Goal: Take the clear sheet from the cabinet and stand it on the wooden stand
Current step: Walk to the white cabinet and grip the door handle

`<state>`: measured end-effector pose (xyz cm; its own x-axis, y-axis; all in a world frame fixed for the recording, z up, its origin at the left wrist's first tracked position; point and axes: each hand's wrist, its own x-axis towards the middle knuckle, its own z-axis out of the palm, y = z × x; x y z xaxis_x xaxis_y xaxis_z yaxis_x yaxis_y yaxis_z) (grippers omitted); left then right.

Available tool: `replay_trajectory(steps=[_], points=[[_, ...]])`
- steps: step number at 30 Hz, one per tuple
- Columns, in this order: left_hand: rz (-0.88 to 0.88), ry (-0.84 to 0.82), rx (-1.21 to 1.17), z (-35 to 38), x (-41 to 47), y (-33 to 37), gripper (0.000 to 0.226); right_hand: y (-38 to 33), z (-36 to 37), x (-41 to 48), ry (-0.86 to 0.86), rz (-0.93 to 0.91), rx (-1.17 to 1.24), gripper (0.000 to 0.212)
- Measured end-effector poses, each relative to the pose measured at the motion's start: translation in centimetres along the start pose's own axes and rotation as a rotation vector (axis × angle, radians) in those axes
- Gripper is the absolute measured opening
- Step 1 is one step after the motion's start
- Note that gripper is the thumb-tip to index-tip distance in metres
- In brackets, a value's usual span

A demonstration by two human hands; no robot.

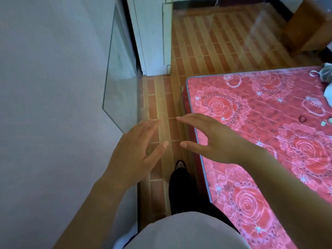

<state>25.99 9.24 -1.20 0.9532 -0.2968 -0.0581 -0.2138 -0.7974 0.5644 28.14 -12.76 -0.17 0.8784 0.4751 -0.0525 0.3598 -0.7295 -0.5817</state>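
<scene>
A clear sheet [118, 72] leans against the pale wall on the left; its greenish edge runs down to a corner just above my left hand. My left hand [136, 151] hovers below that corner with fingers spread and holds nothing. My right hand [213, 141] is level with it, over the mattress corner, also spread and empty. The thumbs point at each other, a small gap apart. A faint second clear pane [233, 33] shows as reflections over the floor at the top. A brown wooden piece [309, 26] stands at the top right; I cannot tell if it is the stand.
A red rose-patterned mattress [269, 141] fills the right side, with small items at its far right edge. A white cabinet or door panel [152, 36] stands ahead at the wall. Between wall and mattress runs a narrow strip of tiled floor [161, 97], where my leg and shoe are.
</scene>
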Motion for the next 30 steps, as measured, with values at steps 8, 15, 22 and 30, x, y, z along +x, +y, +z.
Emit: replay_trajectory(steps=[8,15,22,30], points=[[0.088,-0.054,0.006,-0.6,17.4,1.2,0.067,9.0,-7.4,10.2,0.045,0.077,0.033,0.061],[0.144,-0.04,0.035,-2.2,28.5,1.6,0.065,14.2,-12.8,17.1,0.072,0.077,0.016,0.062],[0.091,-0.024,-0.013,-4.2,36.8,-2.1,0.065,17.5,-14.4,25.6,0.025,0.086,0.051,0.069],[0.013,-0.078,-0.004,-7.5,49.6,-8.5,0.073,21.3,-17.6,40.0,-0.078,0.13,0.053,0.064]])
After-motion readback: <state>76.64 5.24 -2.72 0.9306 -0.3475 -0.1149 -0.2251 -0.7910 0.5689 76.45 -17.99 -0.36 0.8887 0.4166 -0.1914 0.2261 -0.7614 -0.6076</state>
